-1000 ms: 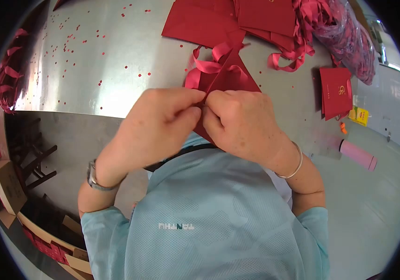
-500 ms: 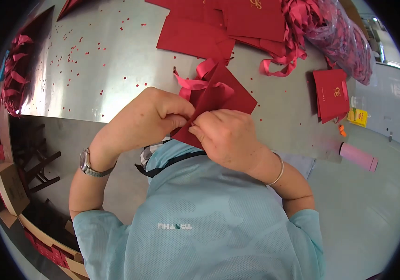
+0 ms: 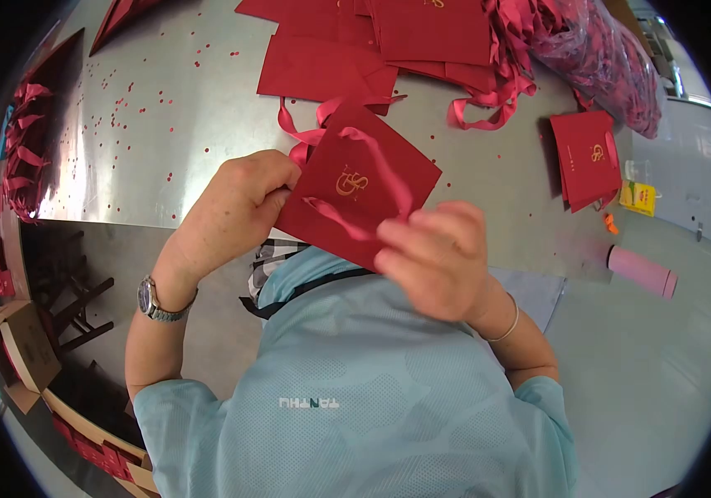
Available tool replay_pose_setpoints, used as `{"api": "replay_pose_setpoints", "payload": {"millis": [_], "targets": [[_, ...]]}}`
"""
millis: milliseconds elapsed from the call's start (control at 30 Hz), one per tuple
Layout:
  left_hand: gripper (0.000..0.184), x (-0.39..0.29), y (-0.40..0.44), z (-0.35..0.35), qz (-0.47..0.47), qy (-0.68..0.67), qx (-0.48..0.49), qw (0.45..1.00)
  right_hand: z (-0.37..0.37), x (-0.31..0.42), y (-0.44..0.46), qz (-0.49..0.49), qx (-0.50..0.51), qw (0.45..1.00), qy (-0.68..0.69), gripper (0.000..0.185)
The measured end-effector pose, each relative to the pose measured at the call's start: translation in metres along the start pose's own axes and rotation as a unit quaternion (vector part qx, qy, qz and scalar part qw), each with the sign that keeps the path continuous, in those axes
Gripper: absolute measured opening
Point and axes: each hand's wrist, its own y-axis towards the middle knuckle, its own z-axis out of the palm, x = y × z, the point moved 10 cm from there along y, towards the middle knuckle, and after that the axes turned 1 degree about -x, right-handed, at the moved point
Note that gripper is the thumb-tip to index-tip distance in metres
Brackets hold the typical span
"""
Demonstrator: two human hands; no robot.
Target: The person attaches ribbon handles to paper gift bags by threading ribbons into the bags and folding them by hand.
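A small red paper gift bag [image 3: 326, 170] with a gold printed emblem is tilted in front of me, its printed side up. My left hand [image 3: 248, 195], with a watch on its wrist, pinches the bag's left edge. A pink ribbon handle [image 3: 378, 158] comes out of the printed side at two spots and loops toward my right hand [image 3: 438, 257]. The right fingers are smeared by motion at the bag's lower right edge and the ribbon loop. Whether they grip the ribbon cannot be made out. More pink ribbon [image 3: 296, 124] hangs past the bag's far edge.
Red bags [image 3: 326, 66] lie piled at the back of the metal table [image 3: 156, 178], beside a plastic-wrapped ribbon bundle [image 3: 604, 66]. Further right are a few bags [image 3: 585, 158] and a pink bottle [image 3: 642, 271]. Red paper dots are scattered at left. Cardboard boxes [image 3: 28, 349] stand lower left.
The bag has turned so its printed side and ribbon handle face up. My right hand has left the bag's opening and moved right and down. My left hand has shifted left with the edge.
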Motion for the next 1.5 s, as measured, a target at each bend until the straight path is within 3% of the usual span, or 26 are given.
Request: {"api": "replay_pose_setpoints", "payload": {"millis": [67,100,133,233,333,500,733,833,900,1000,1067,1167,1267,1400,1500], "targets": [[0.013,0.001,-0.001,-0.001,-0.002,0.007,-0.001,1.0,0.01,-0.036,-0.014,0.116,0.012,0.993,0.009,0.039],[0.013,0.002,-0.001,-0.001,-0.004,0.013,-0.003,1.0,0.02,-0.055,-0.021,0.182,0.036,0.982,0.034,0.064],[0.013,0.001,-0.001,0.0,-0.002,0.013,-0.001,1.0,0.024,-0.058,-0.022,0.184,0.035,0.982,0.033,0.064],[0.011,0.0,-0.001,-0.003,0.004,0.024,-0.019,1.0,0.058,-0.07,-0.039,0.255,0.172,0.952,-0.002,0.099],[0.01,0.007,-0.004,-0.008,-0.02,0.04,-0.028,0.999,0.06,-0.068,-0.037,0.244,0.191,0.95,-0.019,0.097],[0.005,0.051,-0.024,-0.092,-0.056,0.23,-0.227,0.945,0.057,-0.066,-0.037,0.243,0.176,0.954,-0.011,0.092],[0.015,0.067,-0.027,-0.102,-0.137,0.177,-0.296,0.929,0.058,-0.066,-0.037,0.237,0.184,0.954,-0.004,0.081],[0.036,0.044,-0.016,-0.089,-0.042,0.098,-0.317,0.942,0.057,-0.064,-0.038,0.236,0.174,0.956,0.003,0.077],[0.036,0.015,-0.002,-0.062,0.042,0.122,-0.267,0.955,0.056,-0.063,-0.037,0.231,0.172,0.958,-0.001,0.075],[0.025,-0.002,0.019,-0.026,0.064,0.218,-0.176,0.958,0.056,-0.062,-0.036,0.226,0.173,0.958,-0.01,0.073],[0.016,0.019,0.026,-0.023,0.063,0.21,-0.165,0.962,0.055,-0.063,-0.037,0.225,0.175,0.958,-0.013,0.072],[0.007,0.026,0.016,-0.044,0.057,0.333,-0.277,0.9,0.056,-0.063,-0.038,0.226,0.179,0.958,-0.009,0.071],[0.007,0.018,0.014,-0.04,0.052,0.403,-0.288,0.867,0.057,-0.063,-0.038,0.228,0.185,0.956,-0.011,0.07],[0.012,0.019,0.012,-0.039,0.051,0.399,-0.281,0.872,0.057,-0.063,-0.039,0.227,0.181,0.957,-0.006,0.071],[0.016,0.005,-0.011,-0.057,0.037,0.332,-0.379,0.863,0.055,-0.063,-0.038,0.224,0.167,0.96,-0.011,0.071]]}}
